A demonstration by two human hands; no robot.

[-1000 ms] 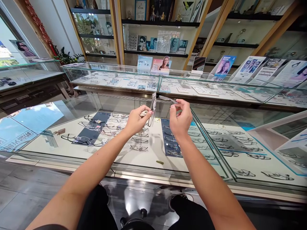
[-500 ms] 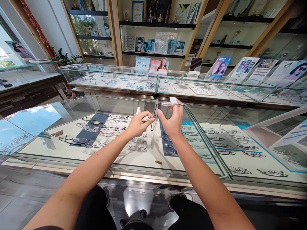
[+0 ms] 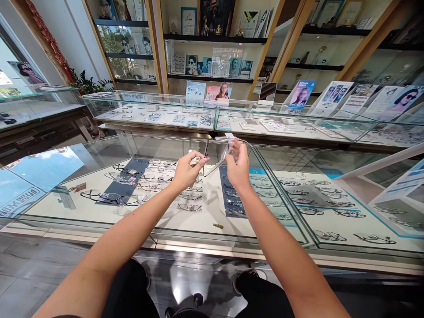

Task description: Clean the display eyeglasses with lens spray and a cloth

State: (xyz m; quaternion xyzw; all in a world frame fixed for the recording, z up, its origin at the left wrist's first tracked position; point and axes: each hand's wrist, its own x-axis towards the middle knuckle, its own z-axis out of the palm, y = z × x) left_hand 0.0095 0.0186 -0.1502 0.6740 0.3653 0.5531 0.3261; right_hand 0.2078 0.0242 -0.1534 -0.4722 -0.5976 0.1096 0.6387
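Above the glass counter, a pair of eyeglasses (image 3: 205, 170) is held up side-on, its dark rim towards the left and its temples reaching right. My left hand (image 3: 188, 170) pinches the rim between thumb and fingers; a small white item (image 3: 194, 161), perhaps a cloth, is tucked in the same hand. Around the temple end and a crinkled clear plastic sleeve (image 3: 226, 152), my right hand (image 3: 239, 165) is closed, its fingers partly hidden behind the plastic. A white tag (image 3: 229, 136) sticks up by the right fingertips.
Under the glass top (image 3: 112, 225) lie several rows of eyeglasses (image 3: 189, 206) and dark blue panels (image 3: 132, 170). On the left are dark glasses (image 3: 106, 196) and a brown tag-like piece (image 3: 77, 187). A small gold piece (image 3: 217, 225) lies near the front edge. Another display case (image 3: 149, 98) stands behind.
My hands have moved apart slightly, the left one to the left with the rim. The tag has shifted left and down, and the clear plastic now shows bunched in my right hand.
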